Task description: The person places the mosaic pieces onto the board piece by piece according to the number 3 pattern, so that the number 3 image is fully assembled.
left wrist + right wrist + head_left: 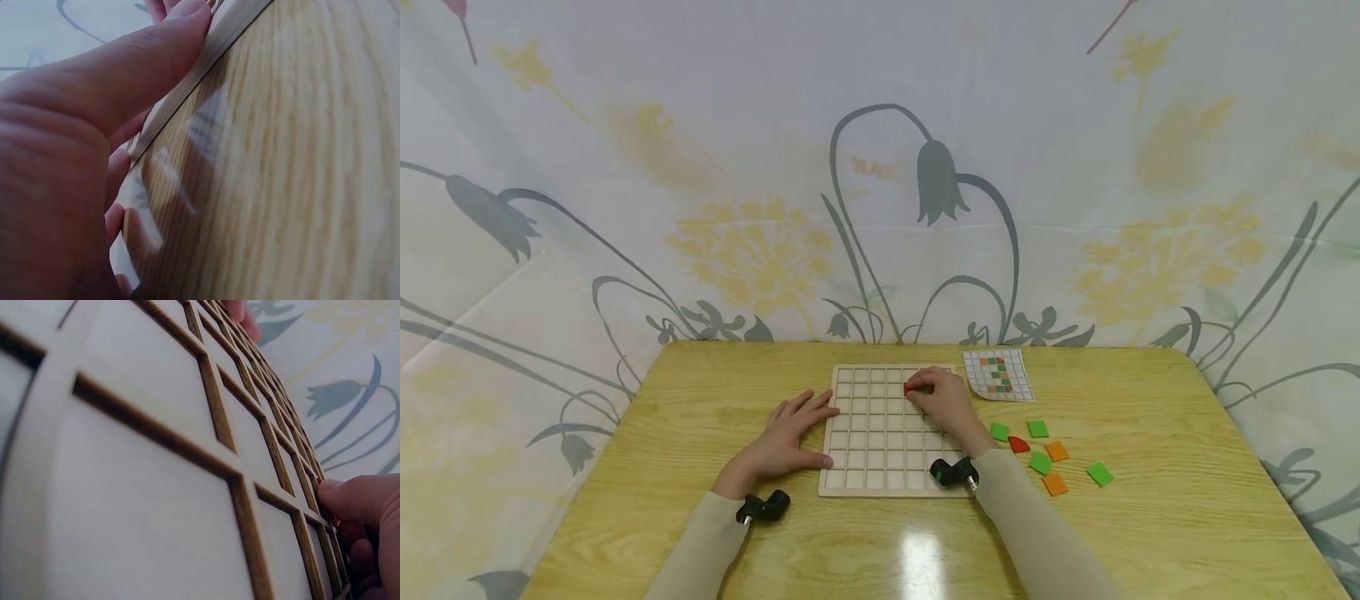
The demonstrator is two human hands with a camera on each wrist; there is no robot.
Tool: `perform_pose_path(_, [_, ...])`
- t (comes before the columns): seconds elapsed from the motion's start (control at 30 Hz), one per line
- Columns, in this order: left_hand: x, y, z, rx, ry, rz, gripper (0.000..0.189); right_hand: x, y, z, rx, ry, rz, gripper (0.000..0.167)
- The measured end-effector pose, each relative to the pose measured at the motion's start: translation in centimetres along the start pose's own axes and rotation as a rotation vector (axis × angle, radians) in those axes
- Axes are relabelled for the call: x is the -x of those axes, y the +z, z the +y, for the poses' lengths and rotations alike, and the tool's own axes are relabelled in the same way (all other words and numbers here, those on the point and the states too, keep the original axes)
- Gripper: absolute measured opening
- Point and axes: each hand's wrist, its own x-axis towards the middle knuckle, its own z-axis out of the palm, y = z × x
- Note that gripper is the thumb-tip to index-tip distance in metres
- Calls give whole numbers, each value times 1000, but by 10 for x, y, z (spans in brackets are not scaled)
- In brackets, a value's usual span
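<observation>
Head view: my left hand (786, 437) at 9 o'clock of pale wooden square grid board (876, 458), fingers spread wide, thumb touching edge. My right hand (943, 404) over board, fingers toward 10 o'clock, thumb and fingertips pinching small red piece (907, 389); its shape mostly hidden, whether seated in cell I cannot tell. Piece near 1 o'clock from board centre. White paper pattern card (998, 375) at 2 o'clock. Around 3 o'clock, loose: four green square tiles (1040, 463), two orange square tiles (1057, 451), red quarter-round piece (1018, 444). Right wrist's black camera (955, 472) covers cells toward 4 o'clock.
</observation>
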Motion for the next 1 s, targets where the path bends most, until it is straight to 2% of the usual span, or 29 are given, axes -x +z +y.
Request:
perform_pose_path(0.23, [0,1,-1,9,-3,4,77,-1,0,1,9,1,4,13])
perform_pose_path(0.43, [0,2,0,9,-7,9,77,1,-2,1,-45,-13,8,12])
perform_pose_path(1.0, [1,1,0,6,-12,11,77,2,-9,-1,-162,40,-10,20])
